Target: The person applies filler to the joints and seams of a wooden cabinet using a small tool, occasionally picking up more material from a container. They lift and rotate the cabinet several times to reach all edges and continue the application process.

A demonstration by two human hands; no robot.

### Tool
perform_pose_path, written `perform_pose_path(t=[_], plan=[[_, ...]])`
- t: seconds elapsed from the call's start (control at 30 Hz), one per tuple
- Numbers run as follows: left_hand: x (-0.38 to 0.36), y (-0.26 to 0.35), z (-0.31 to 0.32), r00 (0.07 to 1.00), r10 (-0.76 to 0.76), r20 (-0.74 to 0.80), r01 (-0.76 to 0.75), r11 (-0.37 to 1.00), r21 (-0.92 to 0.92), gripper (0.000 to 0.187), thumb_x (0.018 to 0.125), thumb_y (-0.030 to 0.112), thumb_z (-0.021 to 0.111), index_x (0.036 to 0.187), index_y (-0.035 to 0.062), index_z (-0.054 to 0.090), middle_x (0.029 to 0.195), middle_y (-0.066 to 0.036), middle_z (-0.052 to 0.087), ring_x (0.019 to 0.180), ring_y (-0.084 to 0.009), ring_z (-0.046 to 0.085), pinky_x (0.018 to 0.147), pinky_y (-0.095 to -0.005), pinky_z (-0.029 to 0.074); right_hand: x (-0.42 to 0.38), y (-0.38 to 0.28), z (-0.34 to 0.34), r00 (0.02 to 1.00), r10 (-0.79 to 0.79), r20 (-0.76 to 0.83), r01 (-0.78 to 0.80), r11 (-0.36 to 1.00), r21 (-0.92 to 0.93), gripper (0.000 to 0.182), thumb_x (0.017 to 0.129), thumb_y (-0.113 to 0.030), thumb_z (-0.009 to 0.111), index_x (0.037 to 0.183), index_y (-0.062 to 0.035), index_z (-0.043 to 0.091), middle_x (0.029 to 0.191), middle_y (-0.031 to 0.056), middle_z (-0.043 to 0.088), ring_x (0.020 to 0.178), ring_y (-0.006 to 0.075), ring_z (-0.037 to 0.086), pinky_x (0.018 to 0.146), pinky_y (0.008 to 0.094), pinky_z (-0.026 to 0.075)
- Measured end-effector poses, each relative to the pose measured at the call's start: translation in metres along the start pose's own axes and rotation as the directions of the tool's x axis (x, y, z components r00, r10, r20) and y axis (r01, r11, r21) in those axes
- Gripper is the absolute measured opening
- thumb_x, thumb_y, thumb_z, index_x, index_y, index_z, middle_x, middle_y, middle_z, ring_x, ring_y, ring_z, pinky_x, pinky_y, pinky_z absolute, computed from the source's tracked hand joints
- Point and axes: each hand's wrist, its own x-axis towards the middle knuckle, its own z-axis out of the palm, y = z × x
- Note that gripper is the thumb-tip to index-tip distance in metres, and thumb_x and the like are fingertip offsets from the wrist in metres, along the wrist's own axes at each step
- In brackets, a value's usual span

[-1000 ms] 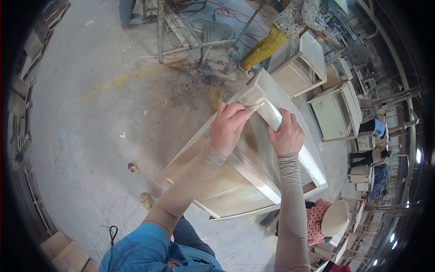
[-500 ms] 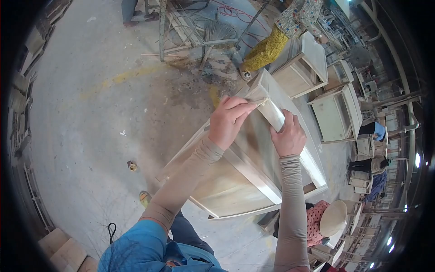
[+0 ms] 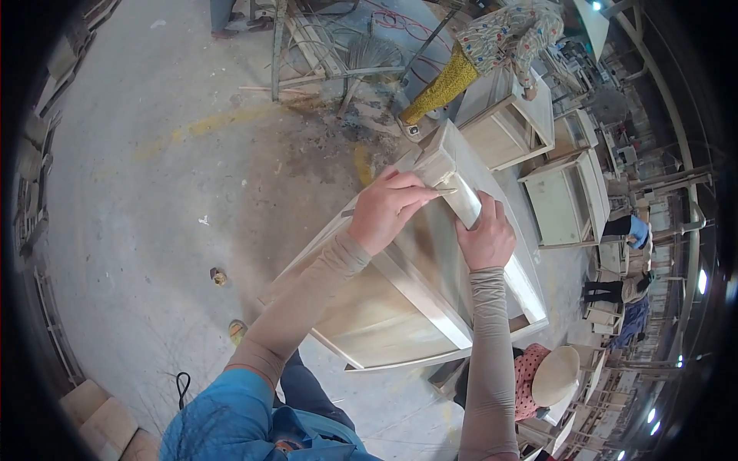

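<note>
A pale wooden cabinet frame [image 3: 427,307] lies tilted in front of me, with a rail running up to its top corner. My left hand [image 3: 387,209] is closed, pinching a thin pale stick [image 3: 446,191] between thumb and fingers. The stick's tip is at the rail just below the corner, beside a small dab of cream-coloured paste [image 3: 445,178]. What the stick is made of is too small to tell. My right hand [image 3: 488,237] wraps round the same rail [image 3: 464,201] a little farther along, thumb on the near side.
More unfinished wooden cabinets [image 3: 565,201] stand to the right. A person in yellow trousers [image 3: 442,84] bends over one, and another in a pale hat [image 3: 555,376] is close at lower right. A metal stand [image 3: 346,73] with wires is ahead. A small lump [image 3: 219,276] lies on the floor.
The stick in my left hand has moved from the corner slightly down along the rail, exposing the paste. My right hand keeps its hold. The person in yellow trousers now reaches onto a cabinet.
</note>
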Motion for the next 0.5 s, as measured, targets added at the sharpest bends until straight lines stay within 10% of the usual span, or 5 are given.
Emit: perform_pose_path(t=[0.5], plan=[[0.010, -0.006, 0.002, 0.989, 0.040, -0.140, -0.032, 0.998, 0.062, 0.017, 0.082, 0.010, 0.070, 0.098, 0.0143, 0.076, 0.088, 0.001, 0.064, 0.082, -0.0229, 0.054, 0.074, -0.0325, 0.049, -0.002, -0.003, 0.000, 1.000, -0.002, 0.011, 0.002, 1.000, -0.005, 0.058, 0.063, -0.021, 0.082, 0.115, -0.0143, 0.059, 0.099, 0.0075, 0.065, 0.081, 0.0303, 0.067, 0.069, 0.0416, 0.053]])
